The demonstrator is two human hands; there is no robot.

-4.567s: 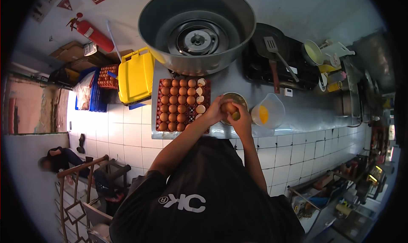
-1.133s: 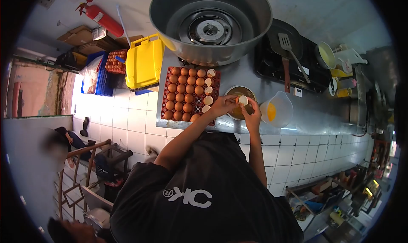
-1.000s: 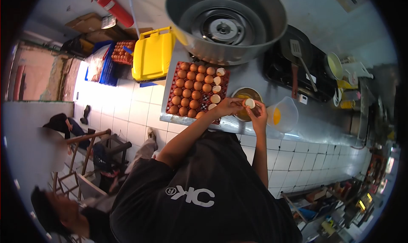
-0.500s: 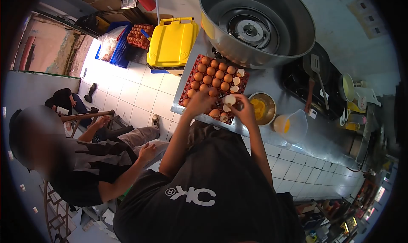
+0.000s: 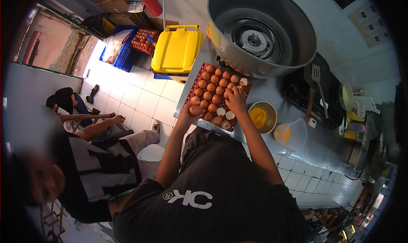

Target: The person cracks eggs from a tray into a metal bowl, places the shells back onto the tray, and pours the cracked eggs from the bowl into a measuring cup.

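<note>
My left hand (image 5: 187, 115) is closed around a brown egg (image 5: 196, 110) at the near left corner of a red egg tray (image 5: 205, 125). Over the tray's right part, my right hand (image 5: 236, 102) reaches with its fingers apart, fingertips against or just above the brown eggs; what lies under them is partly hidden. Whole brown eggs (image 5: 211, 87) fill much of the tray. Broken eggshells (image 5: 221, 111) sit in its near right cups, and another shell (image 5: 243, 81) at the far right corner. Right of the tray, a metal bowl (image 5: 272, 123) holds yellow yolks.
A clear plastic jug (image 5: 296, 134) with something yellow inside stands beside the bowl. Behind the tray is a large metal drum (image 5: 272, 69). A black stove (image 5: 293, 88) with pan and spatula lies right. A yellow bin (image 5: 177, 52) stands left; another person (image 5: 102, 166) sits nearby.
My right hand has released the eggshell and moved further over the tray. My left hand has drawn back to the tray's near left corner with an egg. The seated person has leaned forward.
</note>
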